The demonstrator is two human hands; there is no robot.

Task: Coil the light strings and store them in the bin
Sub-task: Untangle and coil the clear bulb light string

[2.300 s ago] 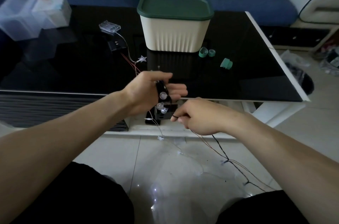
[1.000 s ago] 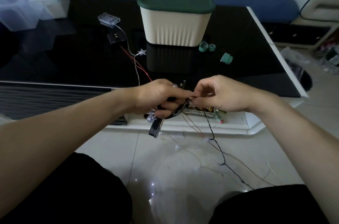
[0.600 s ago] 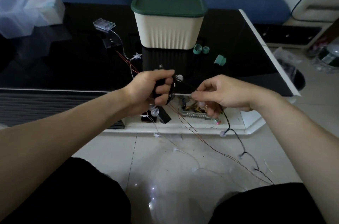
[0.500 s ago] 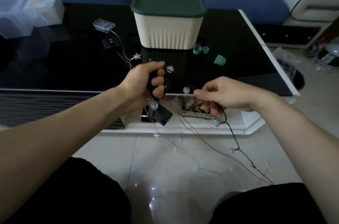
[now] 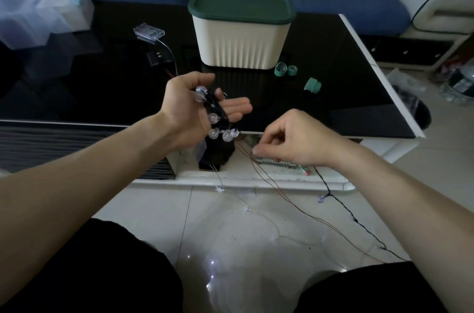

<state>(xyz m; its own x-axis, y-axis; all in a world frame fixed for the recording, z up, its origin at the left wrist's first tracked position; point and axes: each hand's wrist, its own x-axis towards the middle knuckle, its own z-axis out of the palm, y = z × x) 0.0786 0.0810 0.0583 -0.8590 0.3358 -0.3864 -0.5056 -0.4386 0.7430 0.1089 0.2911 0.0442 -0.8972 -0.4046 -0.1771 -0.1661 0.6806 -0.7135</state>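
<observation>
Black glass table (image 5: 333, 87) carries the lidded bin (image 5: 241, 38) at far centre. Left hand (image 5: 197, 107) — fingers extended, palm up — supports the coiled light string (image 5: 218, 117); right hand (image 5: 289, 140) pinches the wire near the table's front edge.

The left hand (image 5: 195, 107), seen half a second ago curled in a fist around the coiled light string (image 5: 214, 112), is now turned palm up with its fingers extended, and the coil with its clear round bulbs is left lying across the palm and fingers. The black battery box (image 5: 216, 152) hanging under that hand is now swung lower, against the table's white base. The right hand (image 5: 295, 138), raised at the table edge half a second ago, is now lowered toward the shelf below, its fingertips pinched on the black wire (image 5: 341, 206), which is trailed from under the hand across the floor tiles.
</observation>
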